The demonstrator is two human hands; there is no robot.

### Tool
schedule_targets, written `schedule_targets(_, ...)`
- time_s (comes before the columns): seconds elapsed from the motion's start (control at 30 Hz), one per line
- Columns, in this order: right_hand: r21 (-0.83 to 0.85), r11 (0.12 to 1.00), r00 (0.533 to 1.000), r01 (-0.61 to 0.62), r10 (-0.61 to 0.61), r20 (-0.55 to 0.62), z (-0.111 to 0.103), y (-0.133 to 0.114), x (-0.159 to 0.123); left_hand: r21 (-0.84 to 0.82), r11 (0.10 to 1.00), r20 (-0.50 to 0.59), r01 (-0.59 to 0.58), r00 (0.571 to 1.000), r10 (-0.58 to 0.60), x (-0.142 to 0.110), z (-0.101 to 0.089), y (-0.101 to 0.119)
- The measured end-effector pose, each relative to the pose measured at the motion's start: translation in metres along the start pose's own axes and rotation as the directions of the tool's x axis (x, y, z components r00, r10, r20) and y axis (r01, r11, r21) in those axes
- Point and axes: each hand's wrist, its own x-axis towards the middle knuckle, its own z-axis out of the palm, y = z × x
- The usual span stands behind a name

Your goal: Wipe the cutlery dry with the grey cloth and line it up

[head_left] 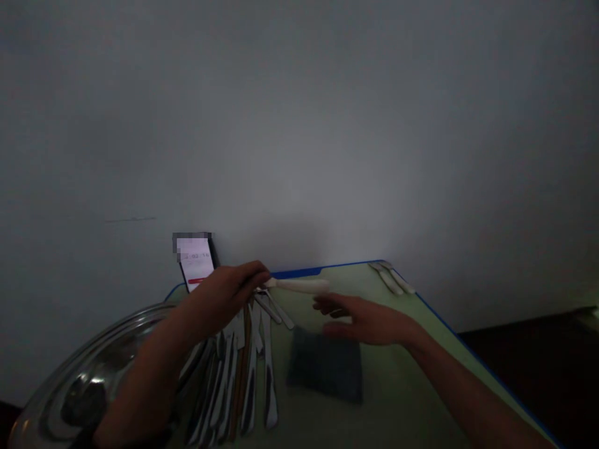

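My left hand (241, 287) is closed around one end of a piece of cutlery with a pale handle (302, 285). The handle points right, and the gripped end is hidden by my fingers, so its kind is unclear. Just below the handle's free end hovers my right hand (353, 317), fingers apart and holding nothing. Under it lies a folded dark cloth (326, 366), slightly blurred. Several table knives (270, 386) and other cutlery lie side by side below my left hand, with brown chopsticks (239, 380) among them.
A large shiny metal bowl (98, 349) stands at the left, partly behind my left forearm. A lit phone (195, 265) leans against the wall. Forks (389, 277) lie at the table's back right corner. The pale green table (412, 380) has a blue edge.
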Motion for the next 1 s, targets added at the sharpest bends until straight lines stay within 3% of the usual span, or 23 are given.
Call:
schedule_targets(0.07,0.209,0.977,0.995,0.041,-0.02,-0.101,-0.001,0.001,-0.011,-0.026,0.998,0.025,-0.061,0.998,0.061,0.008,0.017,0.013)
schedule_targets(0.13,0.33,0.943,0.992,0.043,-0.002,-0.123,-0.002,-0.003,-0.022,-0.049,0.99,0.027,-0.131,0.991,0.133,0.015,0.035,0.026)
schedule_targets(0.23,0.313,0.948,0.985,-0.061,0.107,-0.132,-0.002,-0.008,-0.039,-0.049,0.973,0.034,-0.226,0.973,0.228,0.022,0.062,0.045)
schedule_targets(0.37,0.056,0.987,0.942,-0.148,0.158,-0.295,-0.003,0.007,-0.055,-0.043,0.986,0.017,-0.16,0.987,0.161,0.025,0.096,0.059)
schedule_targets(0.43,-0.156,0.961,0.881,-0.226,0.134,-0.454,-0.006,0.024,-0.056,-0.011,0.999,-0.009,-0.053,0.999,0.053,0.024,0.113,0.061)
schedule_targets(0.5,-0.355,0.851,0.8,-0.387,0.119,-0.588,-0.009,0.044,-0.05,0.042,0.999,0.042,-0.006,0.999,0.004,0.021,0.13,0.063)
schedule_targets(0.57,-0.513,0.63,0.75,-0.584,0.177,-0.637,-0.01,0.063,-0.04,0.074,0.997,0.119,-0.013,0.993,0.004,0.018,0.146,0.064)
schedule_targets(0.67,-0.562,0.536,0.741,-0.631,0.199,-0.642,-0.007,0.083,-0.02,0.127,0.992,0.143,-0.027,0.99,0.008,0.014,0.165,0.065)
schedule_targets(0.77,-0.593,0.503,0.742,-0.629,0.161,-0.651,-0.002,0.09,-0.005,0.176,0.984,0.111,-0.031,0.994,0.012,0.012,0.174,0.064)
schedule_targets(1.0,-0.711,0.419,0.796,-0.565,0.049,-0.604,-0.004,0.09,-0.004,0.201,0.979,0.111,-0.036,0.994,0.014,0.013,0.174,0.065)
